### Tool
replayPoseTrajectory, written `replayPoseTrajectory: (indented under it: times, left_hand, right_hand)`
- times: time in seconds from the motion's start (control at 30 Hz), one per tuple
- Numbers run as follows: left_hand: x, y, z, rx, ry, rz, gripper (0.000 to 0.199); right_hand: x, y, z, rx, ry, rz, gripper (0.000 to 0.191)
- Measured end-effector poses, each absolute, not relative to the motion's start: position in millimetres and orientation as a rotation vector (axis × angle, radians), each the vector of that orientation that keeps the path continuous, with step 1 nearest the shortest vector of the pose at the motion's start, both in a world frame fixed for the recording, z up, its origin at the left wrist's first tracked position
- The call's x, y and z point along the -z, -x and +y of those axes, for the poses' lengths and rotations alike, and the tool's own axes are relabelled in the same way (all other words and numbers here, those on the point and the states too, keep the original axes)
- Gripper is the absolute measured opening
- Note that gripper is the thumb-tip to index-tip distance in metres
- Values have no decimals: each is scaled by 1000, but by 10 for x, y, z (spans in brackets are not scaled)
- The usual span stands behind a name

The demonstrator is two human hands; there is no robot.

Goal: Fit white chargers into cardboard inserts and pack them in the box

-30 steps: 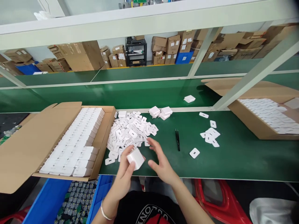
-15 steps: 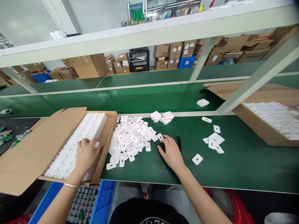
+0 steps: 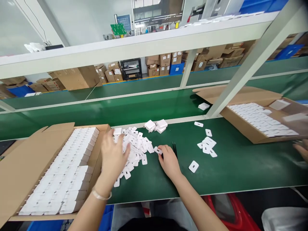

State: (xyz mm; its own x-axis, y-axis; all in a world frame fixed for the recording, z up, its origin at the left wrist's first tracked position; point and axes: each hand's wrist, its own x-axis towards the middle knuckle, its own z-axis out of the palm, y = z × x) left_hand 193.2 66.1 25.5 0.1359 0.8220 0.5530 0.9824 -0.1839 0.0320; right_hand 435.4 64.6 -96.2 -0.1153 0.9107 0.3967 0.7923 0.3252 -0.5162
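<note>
My left hand (image 3: 113, 155) is over the left edge of a pile of small white plates with slots (image 3: 134, 141), fingers spread, nothing seen in it. My right hand (image 3: 168, 160) pinches one white slotted plate (image 3: 157, 150) at the pile's right side. Black tweezers (image 3: 174, 149) lie just right of that hand. White charger blocks (image 3: 161, 124) rest behind the pile. Left of my left hand, an open carton (image 3: 102, 129) holds rows of white blocks (image 3: 60, 166).
More slotted plates (image 3: 209, 143) lie on the green table (image 3: 228, 166) to the right. Another open carton (image 3: 243, 128) of white pieces stands beyond a slanted white post (image 3: 240, 72). Another person's hand (image 3: 302, 150) shows at the right edge.
My left hand has moved right, from the left carton to the pile, and its fingers have opened. My right hand has taken hold of a plate. The view has turned right.
</note>
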Motion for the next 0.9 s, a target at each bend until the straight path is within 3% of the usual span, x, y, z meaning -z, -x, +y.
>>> replayPoseTrajectory:
  times: [0.1, 0.23, 0.4, 0.57, 0.77, 0.9]
  left_hand:
    - [-128, -2501, 1198, 782, 2290, -1686, 40]
    - [90, -2912, 1906, 661, 2425, -1968, 59]
    - [178, -2973, 2186, 692, 2498, -2050, 32]
    - [74, -2761, 1773, 969, 2543, -2002, 37]
    - [-21, -2549, 865, 2019, 2773, -1468, 46]
    - [-10, -2512, 450, 2218, 2721, -1314, 56]
  right_hand:
    - [963, -4381, 641, -234, 1476, -1913, 39]
    - [947, -4397, 642, -198, 1464, -1906, 49]
    - [890, -4380, 585, -203, 1424, -1970, 51]
    - [829, -4436, 528, -214, 1494, -1967, 44]
    - [850, -4572, 524, -221, 1496, -2116, 34]
    - [807, -4586, 530, -253, 1460, -2138, 25]
